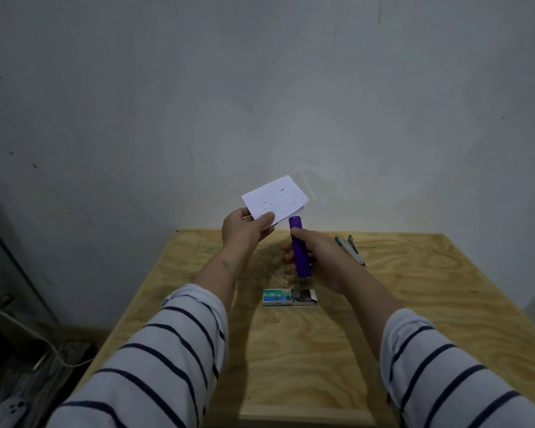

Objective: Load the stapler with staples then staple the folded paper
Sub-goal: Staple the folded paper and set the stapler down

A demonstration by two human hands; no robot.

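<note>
- Left hand [246, 227] pinches the paper [275, 197] by its lower-left corner, thumb on top, held up above the far edge of the bench [414, 304].
- Right hand [314, 257] is wrapped round the stapler [300, 248], purple, nose pointing up and away; its tip sits just under the paper's lower edge, near but not yet around it.
- Staple box [288, 297] lies on the bench below both hands, drawer slid partly out to the right.
- A second stapler-like tool [351, 250], green and metal, lies on the bench right of the right hand; too small to tell more.
- Can't see whether the stapler is loaded; it looks closed, so my read is that loading is done and this is the stapling step.
- Doing it well: feed the paper's edge fully into the stapler mouth, not just the tip of a corner.
- Keep the left pinch away from the mouth so the thumb stays clear.
- Hold the paper flat and taut so the folded layers stay aligned.
- Squeeze once, firmly, all the way; a half squeeze likely jams or leaves the legs unclinched.
- Risk: working in mid-air the paper can flex away; resting on the bench would be steadier.
</note>
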